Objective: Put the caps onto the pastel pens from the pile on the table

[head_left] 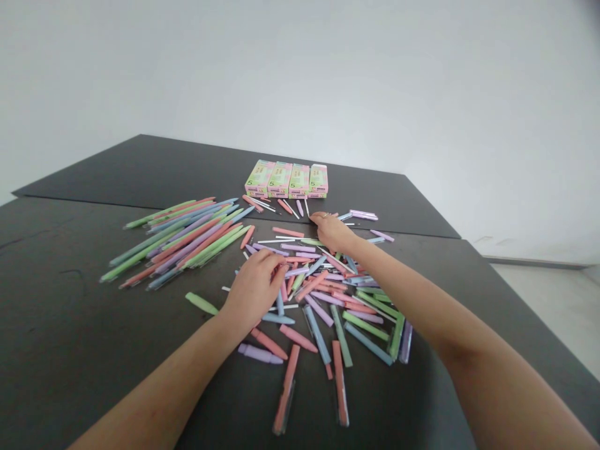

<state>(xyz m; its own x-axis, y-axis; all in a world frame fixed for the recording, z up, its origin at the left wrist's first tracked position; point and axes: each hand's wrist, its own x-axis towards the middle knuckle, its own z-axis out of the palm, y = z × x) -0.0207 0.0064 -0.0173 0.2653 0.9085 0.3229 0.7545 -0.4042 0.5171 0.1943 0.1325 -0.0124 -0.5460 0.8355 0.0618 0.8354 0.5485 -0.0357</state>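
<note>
My left hand (260, 278) is over the left side of a heap of loose pen parts, its fingers closed in a pinch. A purple pen barrel (297, 272) sticks out to the right from its fingertips. Farther off, my right hand (332, 229) reaches past the heap with its fingers drawn together. Its fingertips are at the near end of a thin white pen refill (307, 207); the back of the hand hides what they grip. Beneath both hands, the heap mixes orange barrels (313, 285), green barrels (365, 326), blue barrels (317, 334) and white refills.
Several long pens (187, 240) in green, orange, purple and blue lie bundled at left. Pink-and-green boxes (280, 180) stand in a row at the back, with a few barrels and refills before them. The dark table (60, 312) has a seam across it; a white wall (300, 75) rises behind.
</note>
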